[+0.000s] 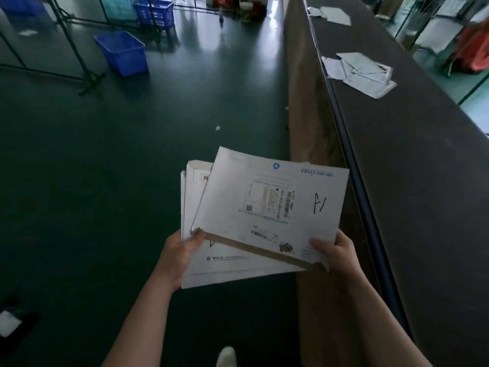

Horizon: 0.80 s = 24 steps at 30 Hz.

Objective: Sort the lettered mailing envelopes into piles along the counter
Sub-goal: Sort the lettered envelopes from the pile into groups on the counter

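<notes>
- The left hand (177, 254) grips the near-left edge of a stack of envelopes (197, 205), thumb on top; the right hand (334, 251) pinches the near-right corner of the top envelope (267, 207), thumb on its face, fingers curled under.
- The top envelope sits fanned clear of the stack, held in the air above the floor, just beside the tabletop (412, 144); a hand-written mark near its right end looks like an "F", perhaps with a stroke after it.
- Judged step: reading the letter and peeling this envelope off; the next move calls for lifting it free with the right hand and carrying it to the matching pile.
- A near pile (361, 72) lies on the tabletop ahead; a far pile (334, 14) lies well beyond; their letters are too small to read, so which one suits cannot be told.
- A blue crate (123, 53) stands on the floor, far left; nothing blocks the reach.
</notes>
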Each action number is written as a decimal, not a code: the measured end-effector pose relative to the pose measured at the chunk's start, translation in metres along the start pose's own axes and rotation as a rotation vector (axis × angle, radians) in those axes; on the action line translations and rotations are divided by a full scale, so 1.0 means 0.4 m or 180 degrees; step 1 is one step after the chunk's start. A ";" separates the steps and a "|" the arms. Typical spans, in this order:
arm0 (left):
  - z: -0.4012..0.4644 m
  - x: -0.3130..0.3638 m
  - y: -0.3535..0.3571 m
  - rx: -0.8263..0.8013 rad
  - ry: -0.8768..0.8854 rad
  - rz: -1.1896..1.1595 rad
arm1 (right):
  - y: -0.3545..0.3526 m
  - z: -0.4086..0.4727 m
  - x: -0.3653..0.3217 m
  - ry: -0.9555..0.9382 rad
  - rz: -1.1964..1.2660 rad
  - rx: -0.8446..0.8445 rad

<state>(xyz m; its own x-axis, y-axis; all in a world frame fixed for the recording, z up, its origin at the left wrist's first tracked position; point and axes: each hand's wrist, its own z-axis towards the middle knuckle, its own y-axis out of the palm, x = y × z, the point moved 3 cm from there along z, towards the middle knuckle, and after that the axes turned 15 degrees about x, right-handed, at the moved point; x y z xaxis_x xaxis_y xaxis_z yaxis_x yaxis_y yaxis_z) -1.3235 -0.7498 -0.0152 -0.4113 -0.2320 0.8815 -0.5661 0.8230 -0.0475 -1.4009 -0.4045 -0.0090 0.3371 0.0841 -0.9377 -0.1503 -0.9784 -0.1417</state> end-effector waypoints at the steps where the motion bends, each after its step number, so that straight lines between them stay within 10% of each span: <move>1: 0.046 0.022 0.014 0.0006 0.0007 0.0074 | 0.009 0.053 -0.004 0.0118 0.0044 -0.0125; 12: 0.644 0.323 0.496 -0.0156 0.0220 0.0655 | 0.144 0.791 -0.126 0.0509 0.0231 -0.0489; 24: 1.272 0.741 0.739 0.0454 0.0377 0.0448 | 0.441 1.644 -0.639 0.0344 0.0099 -0.0454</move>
<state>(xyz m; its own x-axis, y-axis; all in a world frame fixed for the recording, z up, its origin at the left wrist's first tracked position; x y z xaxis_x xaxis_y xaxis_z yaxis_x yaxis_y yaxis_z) -1.9763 -0.8390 -0.0071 -0.4115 -0.0506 0.9100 -0.6077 0.7594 -0.2325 -2.1246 -0.4744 -0.0028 0.4333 0.0401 -0.9003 -0.0315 -0.9977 -0.0596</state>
